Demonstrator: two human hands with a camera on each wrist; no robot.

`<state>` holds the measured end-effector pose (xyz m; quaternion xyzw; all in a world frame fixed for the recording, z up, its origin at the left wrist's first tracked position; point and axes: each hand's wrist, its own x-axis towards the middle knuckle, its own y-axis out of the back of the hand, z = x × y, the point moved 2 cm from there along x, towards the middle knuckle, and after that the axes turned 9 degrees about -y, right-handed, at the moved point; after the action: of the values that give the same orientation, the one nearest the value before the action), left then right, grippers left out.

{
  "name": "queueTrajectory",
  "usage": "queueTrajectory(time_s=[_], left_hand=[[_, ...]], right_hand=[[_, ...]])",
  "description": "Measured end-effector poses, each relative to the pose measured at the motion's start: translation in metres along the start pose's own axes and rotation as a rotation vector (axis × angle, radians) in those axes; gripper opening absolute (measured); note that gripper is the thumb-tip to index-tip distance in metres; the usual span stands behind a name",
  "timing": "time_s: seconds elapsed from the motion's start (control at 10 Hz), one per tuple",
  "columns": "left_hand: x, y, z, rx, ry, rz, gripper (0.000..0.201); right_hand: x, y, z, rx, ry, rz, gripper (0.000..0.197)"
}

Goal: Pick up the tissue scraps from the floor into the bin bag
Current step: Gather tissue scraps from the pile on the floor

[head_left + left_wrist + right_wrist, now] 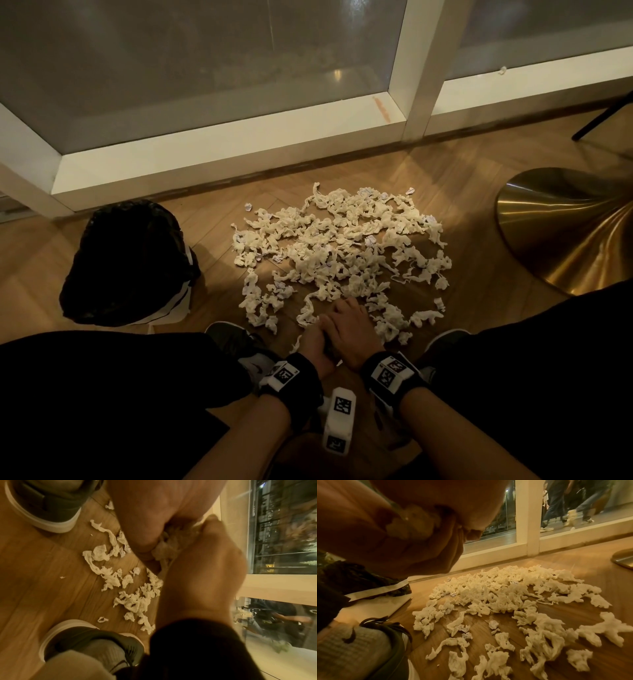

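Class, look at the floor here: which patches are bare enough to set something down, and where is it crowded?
Bare wood shows between the bin bag and the scraps, along the window frame behind the pile, and between the scraps and the brass base. It is crowded around both hands, between the shoes.

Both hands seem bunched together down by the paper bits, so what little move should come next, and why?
Probably carry the gathered wad left to the black bin bag. The left hand and right hand are pressed together around crumpled tissue, and the bag sits open on the floor to their left, while the large pile of scraps lies ahead.
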<state>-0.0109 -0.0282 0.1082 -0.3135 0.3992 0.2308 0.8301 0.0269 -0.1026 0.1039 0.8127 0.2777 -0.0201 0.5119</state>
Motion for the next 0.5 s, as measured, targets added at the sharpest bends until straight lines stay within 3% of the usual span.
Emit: queueTrajectory(time_s=[0.1,0.2,0.4,0.5], left_hand=[[0.004,0.0,0.002,-0.053,0.004,0.069,0.032],[0.0,-0.003,0.0,-0.102,0.035,0.038,0.035],[-0.003,-0.002,0.009,-0.123,-0.013,0.012,0.032],[0.006,0.009,0.017,-0.091,-0.023,-0.063,0.032]], right_hand=[[0.0,0.001,-0.005,0.026,-0.015,0.006,0.046],[0.0,0.003,-0.005,0.103,0.023,0.039,0.026],[-0.001,0.0,-0.009,0.007,0.195,0.005,0.064],[-0.003,0.003,-0.014,0.066,0.205,-0.045,0.065]])
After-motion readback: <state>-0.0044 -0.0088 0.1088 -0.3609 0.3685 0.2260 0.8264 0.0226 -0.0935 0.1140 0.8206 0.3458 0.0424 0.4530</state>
